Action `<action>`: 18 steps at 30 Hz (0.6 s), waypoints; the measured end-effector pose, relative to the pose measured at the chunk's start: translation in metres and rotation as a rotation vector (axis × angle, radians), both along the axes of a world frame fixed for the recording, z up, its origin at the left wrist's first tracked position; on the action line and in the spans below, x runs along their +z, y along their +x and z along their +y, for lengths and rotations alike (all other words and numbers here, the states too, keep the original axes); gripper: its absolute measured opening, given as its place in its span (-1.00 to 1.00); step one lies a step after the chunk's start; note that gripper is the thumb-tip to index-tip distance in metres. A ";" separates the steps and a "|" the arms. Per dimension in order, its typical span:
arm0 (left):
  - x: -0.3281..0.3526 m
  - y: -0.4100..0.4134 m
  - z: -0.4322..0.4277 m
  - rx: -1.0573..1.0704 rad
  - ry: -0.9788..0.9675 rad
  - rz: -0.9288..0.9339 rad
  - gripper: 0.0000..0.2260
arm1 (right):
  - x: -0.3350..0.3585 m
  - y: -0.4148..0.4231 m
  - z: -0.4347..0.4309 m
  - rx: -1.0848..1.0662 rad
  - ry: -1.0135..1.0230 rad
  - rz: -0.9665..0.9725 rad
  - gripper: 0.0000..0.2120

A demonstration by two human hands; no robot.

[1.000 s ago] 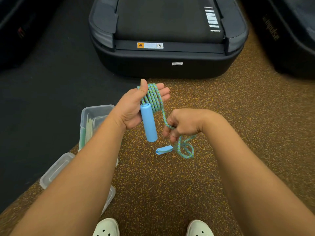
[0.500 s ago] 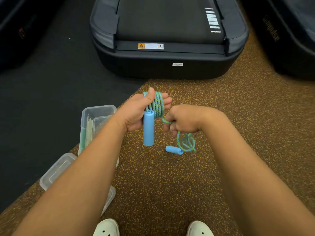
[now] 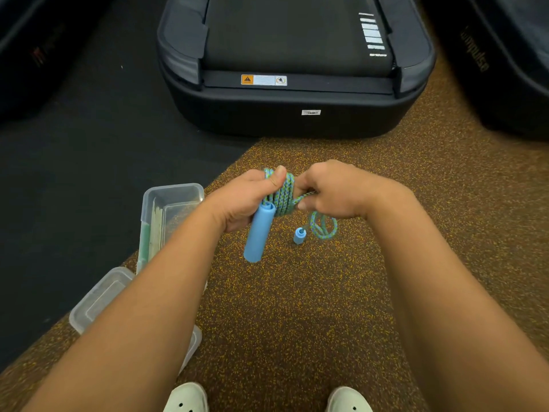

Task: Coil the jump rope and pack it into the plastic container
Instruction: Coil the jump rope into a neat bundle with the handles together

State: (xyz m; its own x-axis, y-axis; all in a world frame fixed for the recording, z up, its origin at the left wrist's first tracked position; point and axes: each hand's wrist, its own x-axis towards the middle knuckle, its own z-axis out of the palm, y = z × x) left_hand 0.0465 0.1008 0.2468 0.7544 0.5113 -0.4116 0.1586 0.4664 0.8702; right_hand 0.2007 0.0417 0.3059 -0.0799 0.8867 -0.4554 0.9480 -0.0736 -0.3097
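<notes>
The blue-green braided jump rope [image 3: 283, 193] is wound in several loops around my left hand [image 3: 242, 200], whose thumb presses on the coil. One light blue handle [image 3: 259, 231] hangs down from that hand. My right hand [image 3: 332, 190] is closed on the free strand right beside the coil. Below it a short tangle of loose rope [image 3: 323, 227] dangles with the second blue handle [image 3: 299, 235] at its end. The clear plastic container [image 3: 170, 193] stands open on the floor at the left, partly hidden by my left forearm.
A clear lid [image 3: 98, 298] lies on the floor near the container. A black treadmill [image 3: 294, 69] stands straight ahead, with dark machines at both sides. Speckled brown flooring [image 3: 297, 307] lies under my hands; my two pale shoes [image 3: 187, 398] show at the bottom edge.
My right hand has risen to the coil, bringing another turn of rope around my left hand. The loose end has shortened and the second handle has lifted and swung.
</notes>
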 end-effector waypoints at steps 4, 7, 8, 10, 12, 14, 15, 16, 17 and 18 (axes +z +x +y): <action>0.002 -0.001 0.000 0.157 -0.079 -0.122 -0.60 | 0.003 -0.005 -0.004 0.040 -0.071 0.049 -0.89; 0.006 -0.004 0.004 0.292 -0.128 -0.219 -0.52 | -0.008 -0.012 -0.006 0.085 -0.131 0.029 -0.88; 0.008 -0.005 0.006 0.313 -0.138 -0.241 -0.50 | -0.015 -0.015 -0.006 0.096 -0.135 0.008 -0.84; 0.013 -0.007 0.008 0.313 -0.153 -0.264 -0.48 | -0.030 -0.020 -0.006 0.093 -0.108 -0.030 -0.73; 0.017 -0.009 0.009 0.291 -0.155 -0.279 -0.46 | -0.041 -0.027 -0.008 0.071 -0.046 -0.061 -0.81; 0.021 -0.010 0.008 0.260 -0.151 -0.295 -0.47 | -0.048 -0.034 -0.009 0.048 0.001 -0.073 -0.84; 0.022 -0.009 0.007 0.246 -0.142 -0.296 -0.47 | -0.052 -0.035 -0.010 0.039 0.004 -0.061 -0.82; 0.022 -0.008 0.007 0.238 -0.129 -0.290 -0.48 | -0.053 -0.036 -0.010 0.036 -0.006 -0.056 -0.81; 0.022 -0.007 0.006 0.233 -0.115 -0.280 -0.49 | -0.053 -0.035 -0.009 0.040 -0.013 -0.046 -0.81; 0.022 -0.007 0.006 0.229 -0.102 -0.270 -0.50 | -0.052 -0.033 -0.009 0.049 -0.030 -0.046 -0.84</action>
State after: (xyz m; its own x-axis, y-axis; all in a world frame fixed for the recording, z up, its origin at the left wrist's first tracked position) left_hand 0.0394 0.1073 0.2685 0.7137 0.6462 -0.2705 -0.1892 0.5496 0.8137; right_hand 0.1672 0.0329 0.2540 -0.1016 0.8680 -0.4860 0.9639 -0.0349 -0.2638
